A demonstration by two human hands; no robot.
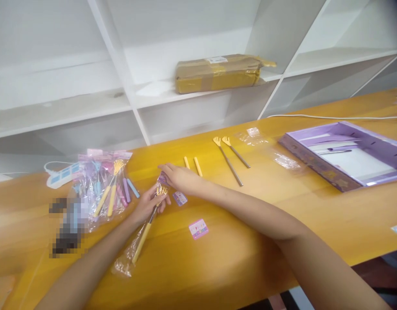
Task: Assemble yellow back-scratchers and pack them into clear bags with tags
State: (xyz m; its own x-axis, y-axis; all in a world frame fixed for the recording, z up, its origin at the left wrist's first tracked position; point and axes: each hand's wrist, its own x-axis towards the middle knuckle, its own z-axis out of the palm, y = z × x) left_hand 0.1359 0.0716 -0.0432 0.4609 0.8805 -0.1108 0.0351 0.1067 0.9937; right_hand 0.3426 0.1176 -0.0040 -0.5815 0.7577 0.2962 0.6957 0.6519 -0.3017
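My left hand [150, 204] is closed around a yellow-handled back scratcher [142, 244] just below its hand-shaped head. A clear plastic bag [123, 262] encloses or lies along it, trailing past the handle's end. At the head end, my right hand [182, 177] pinches a small purple printed card [162, 178]; whether the card is inside the bag I cannot tell. Close by on the table lie a purple-and-white card [180, 198] and a second such card [198, 229]. Beyond my right hand are two loose yellow handles [198, 167] and two metal-rod scratchers [231, 167] with yellow heads.
Bagged scratchers in several colours [104, 189] lie at left by a white power strip [64, 175]. At right stands an open purple box [327, 172] with papers and a pen. Clear wrappers [286, 161] lie before it. A taped carton [217, 75] sits on the shelf behind.
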